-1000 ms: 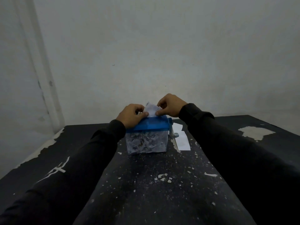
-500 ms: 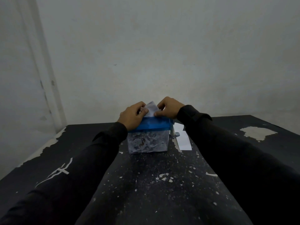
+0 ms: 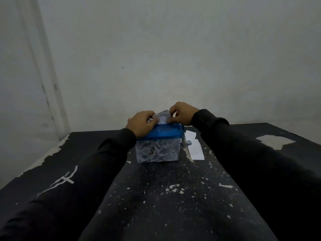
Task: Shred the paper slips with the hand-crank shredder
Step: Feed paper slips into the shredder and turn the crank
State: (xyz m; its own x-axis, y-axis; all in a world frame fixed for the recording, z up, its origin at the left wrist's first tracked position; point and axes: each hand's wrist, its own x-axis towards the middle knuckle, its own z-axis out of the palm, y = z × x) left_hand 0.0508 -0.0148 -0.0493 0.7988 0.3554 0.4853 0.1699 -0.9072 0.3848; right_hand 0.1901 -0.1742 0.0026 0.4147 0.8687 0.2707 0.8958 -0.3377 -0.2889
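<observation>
Walls (image 3: 173,49) of plain grey-white stand behind everything and fill the top of the view. Below them is a big black table (image 3: 156,206). Its paint is chipped, with white flecks all over the top and a pale bare patch at the far right.

Two arms in long black sleeves reach out over the table. The left sleeve (image 3: 69,180) has a white mark on it.

Near the far middle of the table sits the hand-crank shredder (image 3: 159,145). It has a blue lid (image 3: 163,133) on top and a clear box underneath. The box is packed with shredded paper (image 3: 156,152). A pale crank handle (image 3: 186,142) sticks out on the right side of the shredder.

The left hand (image 3: 142,122) rests on the left end of the blue lid. Its fingers are curled, and its thumb and fingertips pinch the left edge of a paper slip (image 3: 162,117). The right hand (image 3: 182,113) is at the right end of the lid, fingers bent, pinching the right edge of the same slip. The slip stands up between the two hands, with its bottom edge down at the top of the lid.

More white paper slips (image 3: 195,148) lie flat on the table just to the right of the shredder, beside the crank.
</observation>
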